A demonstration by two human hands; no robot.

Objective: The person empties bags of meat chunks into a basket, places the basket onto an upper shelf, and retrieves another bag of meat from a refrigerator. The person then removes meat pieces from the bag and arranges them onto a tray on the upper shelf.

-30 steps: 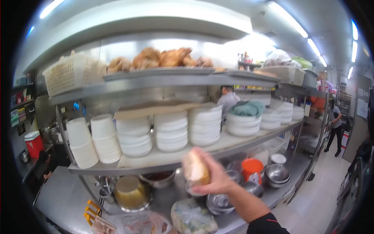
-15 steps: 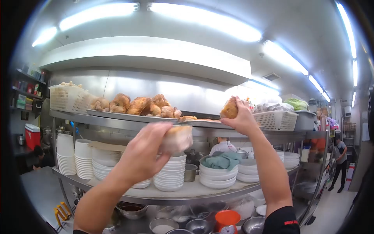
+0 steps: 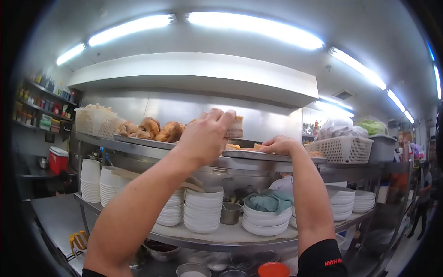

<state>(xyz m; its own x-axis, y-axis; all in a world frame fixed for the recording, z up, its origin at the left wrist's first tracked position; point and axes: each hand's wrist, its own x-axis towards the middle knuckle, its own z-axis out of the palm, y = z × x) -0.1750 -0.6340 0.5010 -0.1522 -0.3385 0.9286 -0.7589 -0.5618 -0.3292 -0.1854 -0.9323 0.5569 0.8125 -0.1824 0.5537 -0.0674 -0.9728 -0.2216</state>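
Observation:
Raised over the top shelf, my left hand (image 3: 210,134) is closed on a block of meat (image 3: 236,127) with a pale layered side. My right hand (image 3: 280,146) is low at a metal tray (image 3: 258,154), its fingers on a light brown piece (image 3: 257,147) lying there. More flat pieces show on that tray between the hands. Left of my left hand, a second tray (image 3: 143,140) bears several browned pieces of meat (image 3: 170,131), partly hidden by my wrist.
Stacked white bowls (image 3: 202,210), a metal pot (image 3: 230,213) and a green cloth (image 3: 267,201) stand on the shelf below. White baskets (image 3: 94,121) flank the trays. An orange container (image 3: 273,269) sits lower. A person (image 3: 282,183) is behind the shelf, another (image 3: 422,198) at the far right.
My left hand has risen with its meat block to above the tray edge. The right hand has gone down from above the tray onto it with its piece. The view has shifted slightly.

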